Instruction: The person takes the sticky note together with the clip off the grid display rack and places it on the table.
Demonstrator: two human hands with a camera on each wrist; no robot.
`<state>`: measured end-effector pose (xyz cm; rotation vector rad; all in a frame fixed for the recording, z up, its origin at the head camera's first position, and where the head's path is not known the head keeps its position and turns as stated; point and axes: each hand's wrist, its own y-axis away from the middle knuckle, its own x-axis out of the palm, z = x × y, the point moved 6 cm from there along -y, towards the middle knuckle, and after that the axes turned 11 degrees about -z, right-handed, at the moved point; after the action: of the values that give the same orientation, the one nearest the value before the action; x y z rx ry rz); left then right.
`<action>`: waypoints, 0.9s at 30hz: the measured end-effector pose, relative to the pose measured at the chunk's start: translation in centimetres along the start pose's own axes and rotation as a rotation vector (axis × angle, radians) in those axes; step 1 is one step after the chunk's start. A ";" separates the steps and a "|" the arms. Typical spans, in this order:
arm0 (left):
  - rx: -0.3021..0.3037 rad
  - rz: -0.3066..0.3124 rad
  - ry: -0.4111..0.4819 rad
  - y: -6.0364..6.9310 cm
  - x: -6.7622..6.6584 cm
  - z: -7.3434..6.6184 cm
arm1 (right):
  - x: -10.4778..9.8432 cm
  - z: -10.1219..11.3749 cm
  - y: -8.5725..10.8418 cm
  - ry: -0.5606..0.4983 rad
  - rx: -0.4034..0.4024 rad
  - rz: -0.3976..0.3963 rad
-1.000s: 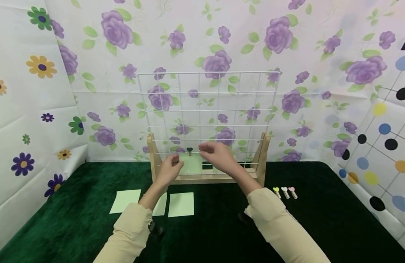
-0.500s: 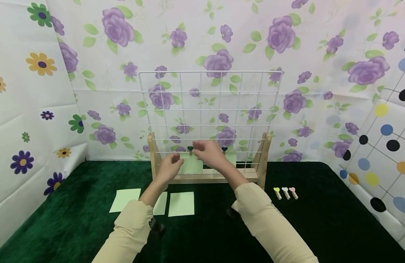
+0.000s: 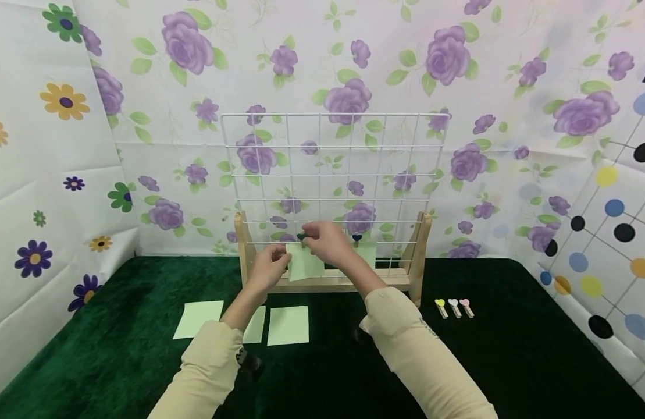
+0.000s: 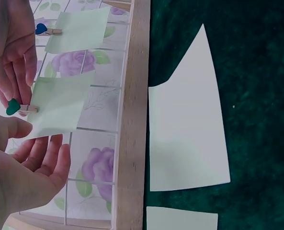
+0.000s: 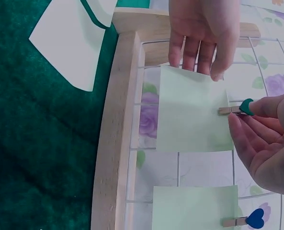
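Note:
My left hand (image 3: 267, 269) pinches the left edge of a pale green paper sheet (image 3: 303, 266), thumb in front and fingers behind. This sheet hangs on the lower part of a white wire grid (image 3: 348, 174). My right hand (image 3: 330, 243) holds a small wooden clothespin with a green heart (image 5: 246, 106) between thumb and fingers, at the sheet's top edge. To the right, a second green sheet (image 3: 367, 256) hangs from a clothespin with a dark blue heart (image 5: 255, 219). In the head view, my right hand partly covers both the first sheet and the green-heart clothespin.
The grid stands in a wooden base (image 3: 322, 286) on a dark green cloth (image 3: 353, 361). Paper sheets (image 3: 288, 326) lie at the front left, one partly under my left arm. Yellow, white and pink heart clothespins (image 3: 455, 308) lie at the right. Floral sheeting (image 3: 510, 192) hangs behind.
My right hand has moved left and down from above the second sheet to the green-heart clothespin and grips it. The first sheet has tilted slightly; my left hand has hardly moved.

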<state>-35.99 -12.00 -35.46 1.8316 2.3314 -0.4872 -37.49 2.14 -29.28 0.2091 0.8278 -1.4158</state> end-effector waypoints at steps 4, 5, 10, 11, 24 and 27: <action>-0.007 -0.015 0.031 0.0 0.2 0.0 | 0.1 0.4 -0.2 0.082 -0.034 -0.032; -0.009 -0.021 0.038 0.1 0.3 0.0 | 0.1 0.5 -0.2 0.107 -0.044 -0.042; 0.000 -0.047 0.059 0.1 0.3 -0.1 | 0.3 0.8 -0.3 0.161 -0.052 -0.070; -0.002 -0.051 0.060 0.1 0.3 -0.1 | 0.4 0.8 -0.3 0.162 -0.050 -0.077; -0.012 -0.054 0.083 -0.1 0.5 -0.1 | 0.9 0.4 -0.2 0.164 -0.117 -0.135; -0.015 -0.051 0.097 0.0 0.6 -0.1 | 0.8 0.3 -0.2 0.183 -0.127 -0.132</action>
<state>-36.16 -11.46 -35.51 1.8325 2.4426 -0.3947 -37.59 1.24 -29.49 0.1909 1.0952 -1.4767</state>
